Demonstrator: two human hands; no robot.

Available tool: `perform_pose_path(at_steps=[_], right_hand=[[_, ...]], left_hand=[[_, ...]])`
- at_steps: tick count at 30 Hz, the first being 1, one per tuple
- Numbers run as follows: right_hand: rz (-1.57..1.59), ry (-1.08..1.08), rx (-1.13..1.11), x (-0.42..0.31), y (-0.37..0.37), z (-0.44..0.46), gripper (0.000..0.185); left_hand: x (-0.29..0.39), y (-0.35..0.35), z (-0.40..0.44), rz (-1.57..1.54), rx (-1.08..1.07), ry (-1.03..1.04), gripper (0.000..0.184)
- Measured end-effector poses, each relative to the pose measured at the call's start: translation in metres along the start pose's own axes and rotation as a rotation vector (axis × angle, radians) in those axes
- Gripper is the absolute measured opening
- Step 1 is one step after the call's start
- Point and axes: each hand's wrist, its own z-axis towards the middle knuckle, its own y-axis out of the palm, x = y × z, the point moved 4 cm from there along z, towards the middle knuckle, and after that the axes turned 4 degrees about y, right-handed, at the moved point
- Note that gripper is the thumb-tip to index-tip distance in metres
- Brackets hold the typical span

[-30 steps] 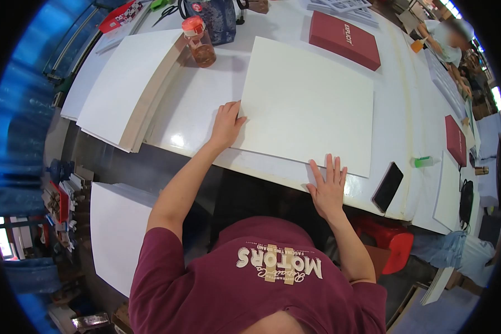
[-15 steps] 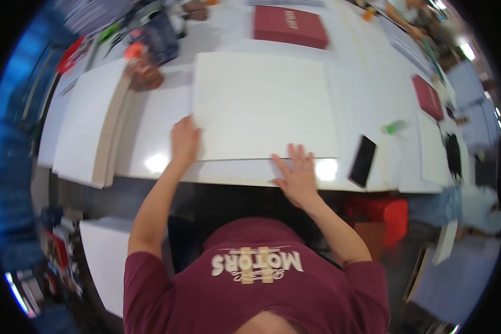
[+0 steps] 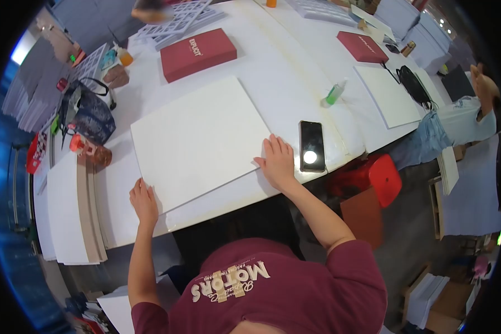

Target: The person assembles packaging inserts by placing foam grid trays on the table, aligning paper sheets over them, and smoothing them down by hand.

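Note:
A large white board (image 3: 200,142) lies flat on the white table, close to its front edge. At the board's near left corner rests my left hand (image 3: 143,203), its fingers stretched along the side edge. My right hand (image 3: 277,161) lies on the board's right edge near the front corner, with fingers extended flat and the thumb apart. Neither hand is wrapped around anything. Just right of that hand is a black phone (image 3: 312,146) lying face up on the table.
A red box (image 3: 199,54) sits behind the board, another red box (image 3: 363,47) farther right. White boards (image 3: 69,209) are stacked at left, near a dark bag (image 3: 86,114). A green-liquid bottle (image 3: 334,93) stands beyond the phone. A red stool (image 3: 373,177) and a person's arm (image 3: 484,92) are at right.
The view has turned, so the board and table appear tilted. My right hand has shifted from the board's front edge to its right edge; my left hand is now nearer the front left corner.

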Motion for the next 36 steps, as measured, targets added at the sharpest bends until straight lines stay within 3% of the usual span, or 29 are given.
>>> perform_pose_path(at_steps=[17,25,36], right_hand=[[-0.123,0.07,0.004,-0.004,0.064,0.171,0.04],[-0.143,0.013,-0.015,0.001,0.078,0.19,0.027],[-0.107,0.001,0.107,0.003,0.105,0.241,0.027]], left_hand=[[0.014,-0.014,0.012,0.272,-0.188,0.114,0.047],[0.017,-0.015,0.009,0.198,-0.179,0.042,0.051],[0.011,-0.012,0.012,-0.054,-0.273,0.006,0.051]])
